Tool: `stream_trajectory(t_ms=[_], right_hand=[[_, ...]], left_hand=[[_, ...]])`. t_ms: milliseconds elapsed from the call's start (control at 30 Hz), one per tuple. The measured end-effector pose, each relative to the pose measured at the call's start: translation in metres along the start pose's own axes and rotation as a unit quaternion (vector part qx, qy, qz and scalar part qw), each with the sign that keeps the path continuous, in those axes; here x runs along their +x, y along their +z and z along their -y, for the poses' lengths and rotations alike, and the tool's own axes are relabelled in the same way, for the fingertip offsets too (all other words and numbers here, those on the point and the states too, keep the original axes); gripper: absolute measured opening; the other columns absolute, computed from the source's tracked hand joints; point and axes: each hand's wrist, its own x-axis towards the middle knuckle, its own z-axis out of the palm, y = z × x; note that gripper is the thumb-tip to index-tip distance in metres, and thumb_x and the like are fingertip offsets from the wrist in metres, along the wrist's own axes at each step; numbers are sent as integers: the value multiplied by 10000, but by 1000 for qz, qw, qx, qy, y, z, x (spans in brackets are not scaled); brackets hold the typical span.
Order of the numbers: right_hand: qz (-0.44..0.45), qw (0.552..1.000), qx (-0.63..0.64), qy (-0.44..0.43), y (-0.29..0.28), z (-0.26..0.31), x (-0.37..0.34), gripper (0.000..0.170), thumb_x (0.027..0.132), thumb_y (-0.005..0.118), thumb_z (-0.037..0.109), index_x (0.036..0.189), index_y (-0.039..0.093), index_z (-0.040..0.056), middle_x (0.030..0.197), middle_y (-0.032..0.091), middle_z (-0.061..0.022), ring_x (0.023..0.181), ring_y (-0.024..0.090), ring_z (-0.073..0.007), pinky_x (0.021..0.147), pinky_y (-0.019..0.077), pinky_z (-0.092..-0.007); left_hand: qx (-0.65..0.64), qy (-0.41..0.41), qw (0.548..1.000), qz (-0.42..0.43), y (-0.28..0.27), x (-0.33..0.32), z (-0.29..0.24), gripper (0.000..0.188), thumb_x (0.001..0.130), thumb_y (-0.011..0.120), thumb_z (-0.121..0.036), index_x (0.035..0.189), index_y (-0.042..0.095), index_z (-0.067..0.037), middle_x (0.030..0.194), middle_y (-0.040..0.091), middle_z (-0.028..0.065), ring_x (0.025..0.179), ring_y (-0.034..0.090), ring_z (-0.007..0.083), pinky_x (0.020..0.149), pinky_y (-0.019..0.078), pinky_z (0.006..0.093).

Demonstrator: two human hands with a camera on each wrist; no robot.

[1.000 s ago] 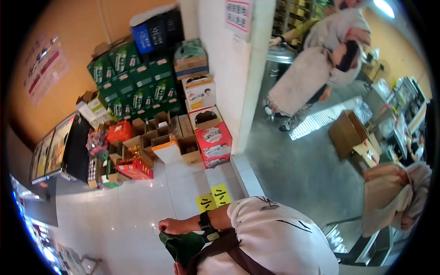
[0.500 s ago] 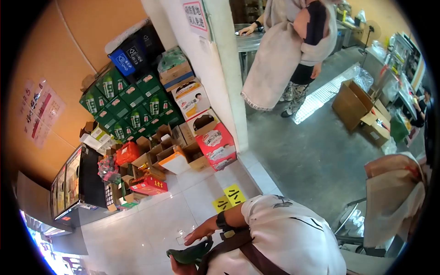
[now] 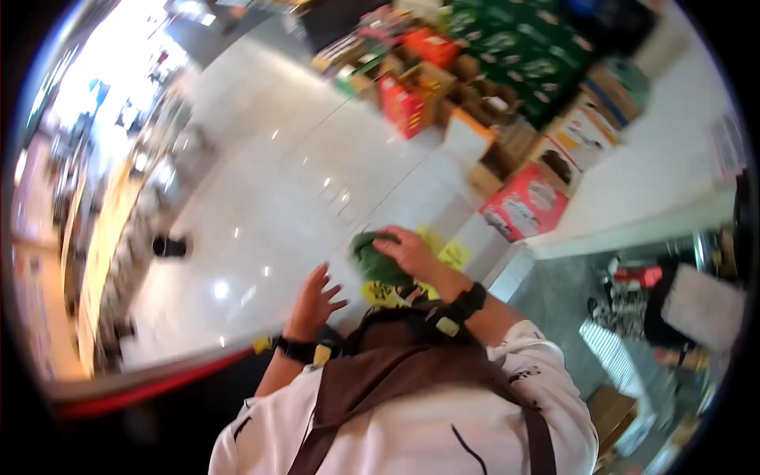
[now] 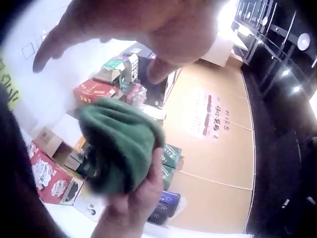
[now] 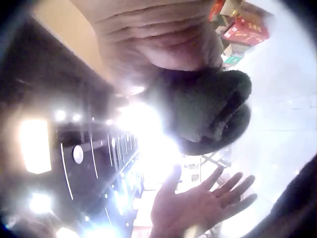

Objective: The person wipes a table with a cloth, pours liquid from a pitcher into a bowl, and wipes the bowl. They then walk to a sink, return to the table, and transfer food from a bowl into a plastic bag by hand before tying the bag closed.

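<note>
My right hand (image 3: 412, 252) holds a folded green cloth (image 3: 372, 257) in front of my chest, over the tiled floor. In the left wrist view, the fingers of that hand curl round one side of the green cloth (image 4: 124, 141), which bulges in soft folds. Its folded end points away from the right palm in the right wrist view. My left hand (image 3: 313, 307) is off to the left of the cloth, apart from it. Seen from the right wrist, the left hand (image 5: 203, 206) has its fingers spread and its palm bare.
Opened cartons (image 3: 475, 103), a red box (image 3: 530, 204) and stacked green cases (image 3: 514, 47) stand ahead and to the right. Yellow floor signs (image 3: 453, 255) lie beyond my right hand. A counter edge (image 3: 198, 364) runs at the lower left. At far right is another person (image 3: 701, 309).
My view has swung toward the left, so the cartons now lie at upper right. The left hand has come off the cloth and moved left; the right hand now grips it.
</note>
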Motion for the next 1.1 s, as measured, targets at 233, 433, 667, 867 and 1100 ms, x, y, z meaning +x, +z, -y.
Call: stream_trajectory(t_ms=[233,433,667,867,1100], right_hand=[[224,950,-219,10,74,-35,38,216,817,610,184,962,569,29,854,582,-60,801,521,-120,721,442,-280],[203,897,-359,-161,98,-53,74,232,775,623,188,894,600,-10,879,598,-123,818,563,-248,739,449,-338],[334,881,-328,60,103,-44,147,227,842,606,228,872,612,4,738,575,21,682,490,-87,630,408,-249],[387,898,-162,132,96,-55,241,271,851,589,176,1056,537,6,893,594,-79,759,560,-146,676,469,-287],[398,874,-198,195,41,-151,409,696,832,622,225,1393,237,79,1359,351,-165,1073,520,-211,840,480,-334]], left_hand=[[-152,51,972,171,-26,-7,7,421,931,419,-329,1262,415,-69,1186,520,116,1049,543,218,910,440,393],[19,185,981,-54,-82,-32,-9,200,873,565,-152,972,632,9,925,642,31,875,556,97,806,422,237],[124,279,942,-139,-121,-15,-26,146,859,601,-141,896,600,0,774,572,-20,729,500,61,691,408,205],[72,330,909,-244,-164,42,-55,152,854,598,-161,890,595,-14,798,595,23,722,536,90,673,444,222],[-136,253,912,-292,-236,202,-83,190,826,588,-143,922,588,21,808,620,92,699,609,176,624,509,289]])
